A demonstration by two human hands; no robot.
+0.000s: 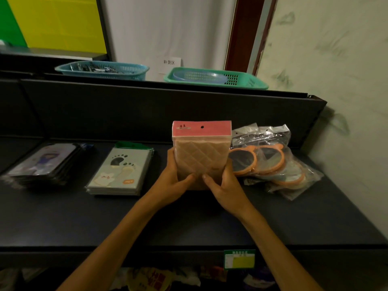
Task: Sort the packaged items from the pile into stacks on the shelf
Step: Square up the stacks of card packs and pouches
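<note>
Both hands [201, 182] grip probably stacked tan packs [200, 156].

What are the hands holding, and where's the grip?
Both the left hand and right hand hold the pink-topped stack of packets, gripped at its lower end.

The scene is dim, with a muddy, underexposed cast. The brightest parts lie above and behind the hands [199, 181]: the white wall [168, 28] and the yellow panel [63, 19]. The dark shelf [189, 223] below the hands swallows detail. Small glints show on the clear plastic bags [273, 135] to the right of the hands. Wide-angle distortion bends the shelf edges, most at the frame borders. The items under the shelf, nearest the camera, are soft and murky.
</note>
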